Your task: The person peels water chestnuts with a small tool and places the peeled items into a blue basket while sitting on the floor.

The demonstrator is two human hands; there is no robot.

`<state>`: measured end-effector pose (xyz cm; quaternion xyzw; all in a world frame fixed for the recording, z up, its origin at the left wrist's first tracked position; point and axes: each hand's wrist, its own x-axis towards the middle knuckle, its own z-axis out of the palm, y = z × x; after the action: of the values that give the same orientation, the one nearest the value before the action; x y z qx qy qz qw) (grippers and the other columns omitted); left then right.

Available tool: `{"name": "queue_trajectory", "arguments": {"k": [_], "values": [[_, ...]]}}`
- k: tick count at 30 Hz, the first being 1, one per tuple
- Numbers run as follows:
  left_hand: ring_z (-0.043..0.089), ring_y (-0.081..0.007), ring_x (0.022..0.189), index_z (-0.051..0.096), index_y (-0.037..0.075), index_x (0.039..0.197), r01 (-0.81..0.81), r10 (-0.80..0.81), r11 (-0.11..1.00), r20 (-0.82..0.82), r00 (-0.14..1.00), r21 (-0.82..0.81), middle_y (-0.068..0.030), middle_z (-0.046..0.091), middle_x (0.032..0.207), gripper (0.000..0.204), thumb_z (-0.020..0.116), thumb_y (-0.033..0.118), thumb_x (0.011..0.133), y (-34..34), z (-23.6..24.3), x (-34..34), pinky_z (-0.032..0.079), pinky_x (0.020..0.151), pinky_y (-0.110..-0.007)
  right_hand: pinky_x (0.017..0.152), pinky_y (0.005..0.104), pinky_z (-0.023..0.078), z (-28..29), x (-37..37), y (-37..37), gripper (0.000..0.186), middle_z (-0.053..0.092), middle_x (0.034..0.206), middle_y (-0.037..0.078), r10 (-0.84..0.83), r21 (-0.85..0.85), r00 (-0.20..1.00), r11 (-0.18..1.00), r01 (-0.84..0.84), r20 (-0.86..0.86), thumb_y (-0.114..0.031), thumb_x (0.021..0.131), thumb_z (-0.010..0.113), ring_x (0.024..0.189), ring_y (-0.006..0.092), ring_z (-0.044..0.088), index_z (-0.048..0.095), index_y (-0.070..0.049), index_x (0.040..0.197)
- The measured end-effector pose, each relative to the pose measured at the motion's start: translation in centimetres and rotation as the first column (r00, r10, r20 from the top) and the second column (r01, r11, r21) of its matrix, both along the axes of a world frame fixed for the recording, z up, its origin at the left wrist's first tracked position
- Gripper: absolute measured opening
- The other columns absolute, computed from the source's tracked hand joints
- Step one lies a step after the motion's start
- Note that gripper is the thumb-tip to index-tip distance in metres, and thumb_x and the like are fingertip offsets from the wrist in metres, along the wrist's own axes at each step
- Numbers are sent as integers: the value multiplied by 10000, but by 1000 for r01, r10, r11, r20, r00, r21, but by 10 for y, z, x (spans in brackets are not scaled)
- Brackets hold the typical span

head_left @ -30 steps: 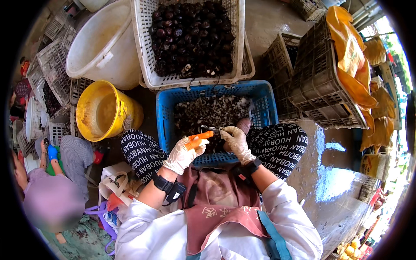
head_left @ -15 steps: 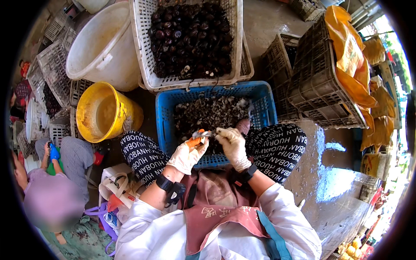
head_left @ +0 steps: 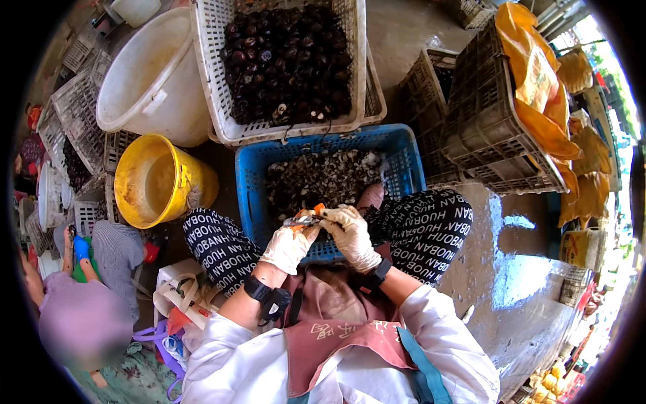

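My gloved left hand (head_left: 288,248) is closed round an orange-handled tool (head_left: 304,219) with a metal part, over the front half of a blue perforated crate (head_left: 247,165). My gloved right hand (head_left: 351,239) meets it, fingers curled at the tool's metal part on something small that I cannot make out. The crate holds dark and whitish bits (head_left: 316,175). Beyond it a white perforated crate (head_left: 208,67) is full of dark, glossy, rounded pieces (head_left: 286,60), apparently shellfish. My patterned trouser legs are either side of the blue crate.
A yellow bucket (head_left: 134,185) and large white tub (head_left: 118,101) stand left. Stacked crates (head_left: 481,128) with orange sheets (head_left: 538,74) are right. A co-worker in lilac (head_left: 84,320) with a blue-gloved hand (head_left: 82,249) sits lower left. Bags (head_left: 171,296) lie beside my left leg.
My hands have drawn together at the tool, which has turned so its orange part points up. My right hand has shifted left. The surroundings have shifted slightly in view.
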<state>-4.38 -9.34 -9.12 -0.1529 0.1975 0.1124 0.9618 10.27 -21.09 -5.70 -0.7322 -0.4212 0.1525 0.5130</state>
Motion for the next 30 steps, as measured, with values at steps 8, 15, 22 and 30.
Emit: {"name": "queue_trajectory", "arguments": {"k": [8,15,22,30], "values": [[600,-373,1011,577,-62,1034,29,-2,994,-249,969,106,-226,603,1106,167,486,43,941,4,2,8,532,917,-428,776,283,509,-48,15,-4,154,685,927,101,-176,31,915,979,201,-363,-51,801,707,847,196,639,686,-23,951],[608,-378,995,544,-32,1057,47,22,958,-236,972,284,-239,591,1122,151,473,17,933,11,7,3,552,876,-421,778,283,502,-57,26,-12,160,682,915,102,-278,-114,874,961,253,-399,-62,791,717,834,175,636,699,-24,945],[632,-358,948,538,-29,1077,217,-8,880,-443,897,422,-204,617,1044,172,520,42,922,7,23,3,573,822,-413,775,286,506,-38,22,-5,150,687,916,92,-154,-103,960,986,133,-235,-46,784,715,823,192,635,698,-33,932],[617,-373,968,551,8,1091,230,12,883,-510,860,410,-187,610,1070,318,408,275,995,3,-2,-2,566,827,-433,777,311,500,-6,9,1,140,696,916,83,-81,-62,986,995,72,-144,-71,777,711,832,230,637,693,-33,911]]}}
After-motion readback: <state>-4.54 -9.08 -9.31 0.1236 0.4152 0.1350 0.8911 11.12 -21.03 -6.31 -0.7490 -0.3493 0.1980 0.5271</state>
